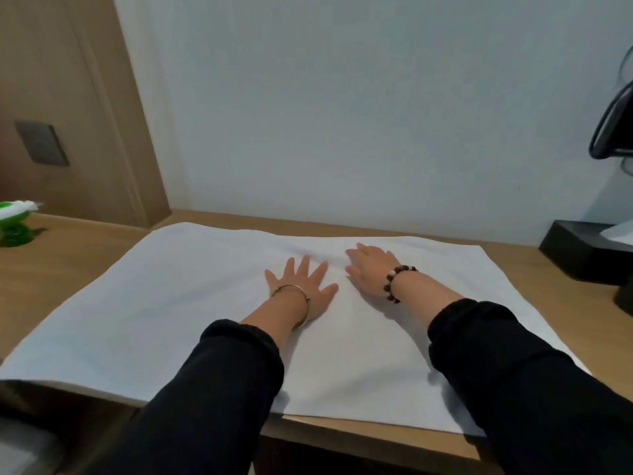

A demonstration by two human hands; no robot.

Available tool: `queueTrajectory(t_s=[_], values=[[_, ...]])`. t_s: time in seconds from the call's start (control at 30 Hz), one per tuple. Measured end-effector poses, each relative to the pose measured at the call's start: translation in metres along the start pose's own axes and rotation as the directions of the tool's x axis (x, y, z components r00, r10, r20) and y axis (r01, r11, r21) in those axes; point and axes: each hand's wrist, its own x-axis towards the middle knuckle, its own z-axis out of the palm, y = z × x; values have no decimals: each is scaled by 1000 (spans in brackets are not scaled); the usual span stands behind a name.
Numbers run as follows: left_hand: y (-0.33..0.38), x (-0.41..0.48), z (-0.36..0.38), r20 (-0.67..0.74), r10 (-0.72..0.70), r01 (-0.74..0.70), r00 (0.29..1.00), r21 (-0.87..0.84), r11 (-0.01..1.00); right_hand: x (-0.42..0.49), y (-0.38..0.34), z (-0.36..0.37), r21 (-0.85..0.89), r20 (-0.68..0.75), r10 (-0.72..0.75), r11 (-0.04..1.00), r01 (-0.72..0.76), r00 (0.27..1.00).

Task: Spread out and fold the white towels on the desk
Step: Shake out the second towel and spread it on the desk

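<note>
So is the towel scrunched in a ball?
No, the white towel lies spread flat on the desk under the left hand and right hand.

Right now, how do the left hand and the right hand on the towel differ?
The left hand lies with fingers spread wide; the right hand has them close together. The left wrist wears a thin gold bangle; the right wrist a dark beaded bracelet. Both rest flat on the white towel.
</note>
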Motion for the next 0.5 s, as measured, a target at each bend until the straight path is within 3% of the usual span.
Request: queueTrajectory(t_s=[0.1,0.2,0.27,0.33,0.4,0.43,0.5], values=[[-1,8,8,-25,33,-32,999,37,999,14,34,22,82,54,62,994,-67,997],[-3,12,12,-42,48,-47,998,37,998,23,82,28,117,23,214,969,-216,976],[-3,13,12,-50,55,-53,997,36,998,23,114,25,101,14,407,908,-407,913],[-2,13,12,-57,56,-54,997,38,998,21,130,20,92,52,597,795,-599,801],[-2,14,12,-60,51,-49,997,40,998,22,120,15,89,87,662,739,-668,745],[-2,14,13,-62,49,-46,997,43,998,24,108,13,105,85,634,761,-640,768],[-2,15,14,-60,48,-45,997,40,998,25,78,18,124,68,462,876,-467,884]])
